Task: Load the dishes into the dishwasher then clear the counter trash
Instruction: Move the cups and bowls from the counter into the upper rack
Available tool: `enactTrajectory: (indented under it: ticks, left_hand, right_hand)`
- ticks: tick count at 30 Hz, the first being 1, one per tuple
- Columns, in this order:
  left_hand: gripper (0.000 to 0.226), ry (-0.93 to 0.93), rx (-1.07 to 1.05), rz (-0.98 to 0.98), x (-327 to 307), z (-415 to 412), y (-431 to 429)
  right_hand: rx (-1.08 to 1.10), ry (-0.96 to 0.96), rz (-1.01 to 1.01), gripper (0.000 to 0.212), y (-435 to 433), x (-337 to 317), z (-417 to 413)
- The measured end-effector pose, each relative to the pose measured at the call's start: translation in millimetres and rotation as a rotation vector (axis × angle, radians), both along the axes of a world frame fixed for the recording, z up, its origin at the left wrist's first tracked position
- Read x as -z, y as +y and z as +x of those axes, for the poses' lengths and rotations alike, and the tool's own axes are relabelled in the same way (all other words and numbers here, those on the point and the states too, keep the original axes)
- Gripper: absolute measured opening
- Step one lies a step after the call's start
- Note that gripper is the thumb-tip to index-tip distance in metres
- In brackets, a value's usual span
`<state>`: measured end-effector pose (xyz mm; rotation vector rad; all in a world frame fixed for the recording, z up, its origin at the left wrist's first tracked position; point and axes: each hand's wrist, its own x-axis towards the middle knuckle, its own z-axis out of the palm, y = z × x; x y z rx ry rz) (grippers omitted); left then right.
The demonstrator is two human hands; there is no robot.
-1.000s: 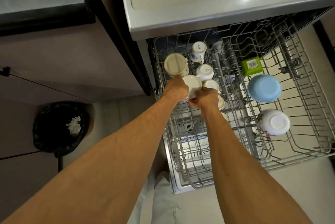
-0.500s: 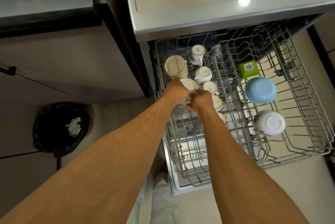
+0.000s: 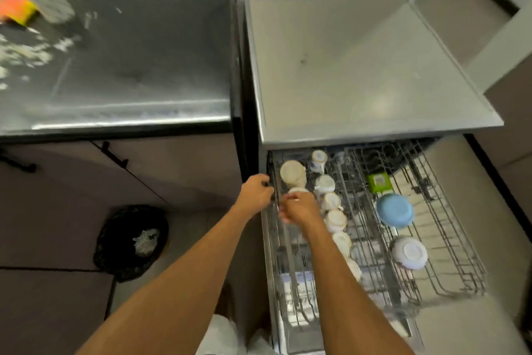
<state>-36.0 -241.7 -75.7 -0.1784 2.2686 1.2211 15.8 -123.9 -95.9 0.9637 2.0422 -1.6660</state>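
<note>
The dishwasher's upper rack [image 3: 460, 294] is pulled out and holds upside-down dishes. A white cup [image 3: 298, 190] sits at its left side, just behind a beige cup [image 3: 292, 173] and beside a row of several mugs [image 3: 331, 200]. My right hand [image 3: 299, 209] hovers right in front of the white cup, fingers blurred and loosely bent, holding nothing that I can see. My left hand [image 3: 256, 192] is off the cup at the rack's left rim, fingers loosely curled. A blue bowl [image 3: 394, 210], a white bowl [image 3: 410, 252] and a green container [image 3: 378, 182] lie further right.
The dark counter [image 3: 129, 67] at left carries white scraps [image 3: 26, 49] and an orange-yellow sponge [image 3: 17, 10] at its far left. A black-lined trash bin [image 3: 132, 242] stands on the floor below. The dishwasher's grey top [image 3: 359, 72] is bare.
Both hands gripped the white cup over the rack before. It now rests in the rack; my left hand has slid left to the rim. The view has tilted up to the counter.
</note>
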Motion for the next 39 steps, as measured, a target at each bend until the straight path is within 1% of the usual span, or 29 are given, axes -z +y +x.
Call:
enactTrajectory:
  ticks: [1, 3, 4, 6, 9, 11, 13, 17, 23, 27, 33, 39]
  left_hand:
    - [0.015, 0.022, -0.034, 0.010, -9.0, 0.3, -11.7]
    - [0.029, 0.088, -0.092, 0.014, -28.0, -2.9, -36.8]
    - [0.031, 0.125, -0.110, 0.016, -34.0, -5.0, -47.5]
    - [0.029, 0.199, -0.171, 0.024, -48.8, -8.9, -75.4]
    - [0.026, 0.281, -0.245, 0.044, -67.2, -16.4, -112.9]
    - [0.025, 0.332, -0.316, 0.059, -80.0, -25.1, -142.5]
    - [0.024, 0.353, -0.369, 0.059, -89.5, -36.8, -173.1]
    - [0.023, 0.373, -0.457, 0.056, -96.8, -62.4, -234.8]
    - [0.019, 0.375, -0.588, 0.135, -103.1, -109.6, -328.6]
    - [0.020, 0.392, -0.647, 0.165, -106.7, -143.0, -377.1]
    - [0.025, 0.409, -0.667, 0.171, -105.6, -180.1, -413.1]
    - [0.027, 0.423, -0.681, 0.150, -109.5, -220.6, -424.6]
  right_hand:
    - [-0.035, 0.024, -0.005, 0.016, -11.4, -11.5, -2.8]
    - [-0.104, 0.060, -0.007, 0.011, -36.7, -32.2, -15.9]
    - [-0.135, 0.087, -0.006, 0.010, -48.1, -40.4, -22.5]
    - [-0.220, 0.151, 0.013, 0.008, -74.7, -57.8, -41.0]
    - [-0.334, 0.280, 0.093, 0.007, -106.3, -72.6, -68.1]
    - [-0.382, 0.345, 0.087, 0.006, -132.3, -90.8, -83.4]
    - [-0.419, 0.379, 0.084, 0.009, -158.2, -103.5, -101.5]
    - [-0.432, 0.403, 0.069, 0.013, -210.5, -115.2, -140.9]
    - [-0.435, 0.463, 0.032, 0.009, -292.6, -129.1, -199.9]
    - [-0.432, 0.526, 0.027, 0.012, -336.9, -132.2, -231.4]
    - [-0.419, 0.567, 0.010, 0.014, -383.1, -134.4, -267.1]
    - [-0.482, 0.604, 0.050, 0.016, -406.2, -139.4, -312.3]
